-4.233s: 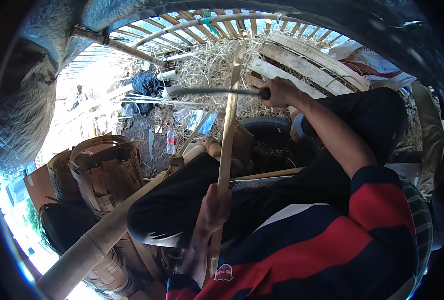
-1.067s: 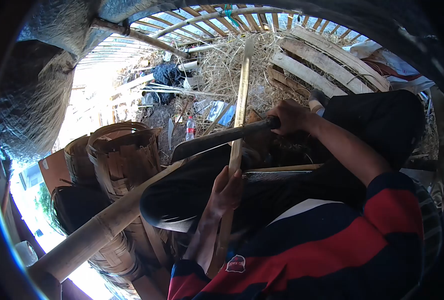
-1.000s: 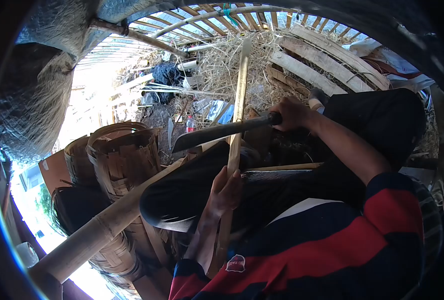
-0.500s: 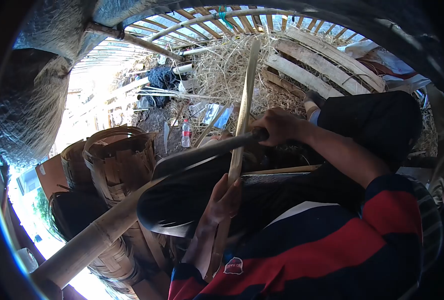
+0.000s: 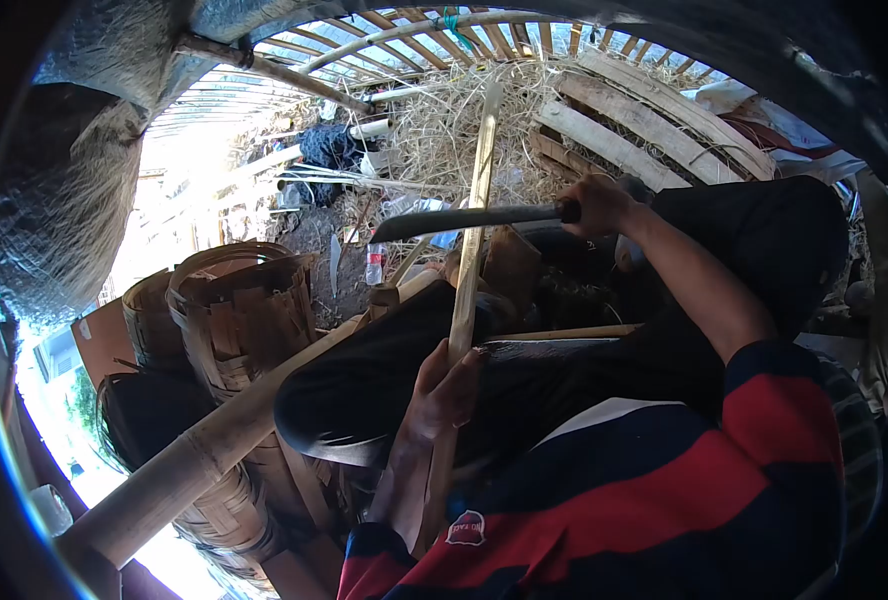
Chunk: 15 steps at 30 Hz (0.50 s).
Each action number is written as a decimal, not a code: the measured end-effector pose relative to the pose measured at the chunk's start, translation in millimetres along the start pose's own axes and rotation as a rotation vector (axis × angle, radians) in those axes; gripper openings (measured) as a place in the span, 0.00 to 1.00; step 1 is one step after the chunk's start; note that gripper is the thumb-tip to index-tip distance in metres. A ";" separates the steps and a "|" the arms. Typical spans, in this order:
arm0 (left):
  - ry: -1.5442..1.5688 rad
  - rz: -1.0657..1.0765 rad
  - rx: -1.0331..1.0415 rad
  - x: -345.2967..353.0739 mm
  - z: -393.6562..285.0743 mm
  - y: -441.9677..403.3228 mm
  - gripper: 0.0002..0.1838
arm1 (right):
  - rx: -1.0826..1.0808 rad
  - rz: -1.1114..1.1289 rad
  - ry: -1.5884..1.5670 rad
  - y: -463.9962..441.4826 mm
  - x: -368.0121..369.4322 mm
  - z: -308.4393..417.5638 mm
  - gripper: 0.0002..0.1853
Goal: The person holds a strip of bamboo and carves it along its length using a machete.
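My left hand (image 5: 446, 390) is wrapped round a long pale bamboo strip (image 5: 474, 225), which stands nearly upright in view and runs down along my forearm. In my right hand (image 5: 599, 207) is the dark handle of a machete (image 5: 464, 221). Its blade points left and crosses the strip well above my left hand. Whether the edge touches the strip I cannot tell. A thick bamboo pole (image 5: 199, 455) slants from the lower left up beside my knee.
Woven bamboo baskets (image 5: 239, 310) stand at the left. A plastic bottle (image 5: 375, 262) is on the ground beyond my knee. Wide pale slats (image 5: 654, 125) lie on straw and shavings (image 5: 429, 135) at the back, before a slatted fence (image 5: 534, 38).
My right hand has moved away from me and slightly right with the machete. The blade now crosses the strip higher up. My left hand keeps its hold, and the strip's top has shifted slightly left.
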<state>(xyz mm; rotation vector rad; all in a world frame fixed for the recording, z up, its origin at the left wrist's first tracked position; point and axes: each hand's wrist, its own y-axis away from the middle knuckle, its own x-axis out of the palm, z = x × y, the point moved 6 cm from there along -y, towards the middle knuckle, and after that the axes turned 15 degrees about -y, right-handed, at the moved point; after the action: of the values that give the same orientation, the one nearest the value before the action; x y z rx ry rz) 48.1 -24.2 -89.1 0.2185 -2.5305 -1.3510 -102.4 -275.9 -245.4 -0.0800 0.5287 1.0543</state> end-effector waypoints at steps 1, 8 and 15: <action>0.001 0.001 0.002 -0.7 1.0 2.6 0.08 | 0.014 -0.052 0.013 1.6 -4.8 -9.4 0.08; -0.088 0.027 0.046 3.5 -3.9 2.7 0.07 | -0.007 -0.079 -0.126 -7.9 -7.3 23.3 0.10; -0.109 0.026 0.050 5.5 -6.6 4.3 0.07 | -0.274 0.043 -0.127 -11.7 15.7 73.0 0.10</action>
<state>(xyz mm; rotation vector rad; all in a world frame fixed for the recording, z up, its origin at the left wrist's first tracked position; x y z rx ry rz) 44.8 -28.4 -81.1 0.1250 -2.6490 -1.3252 -59.0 -246.5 -190.9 -0.2427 0.2702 1.1614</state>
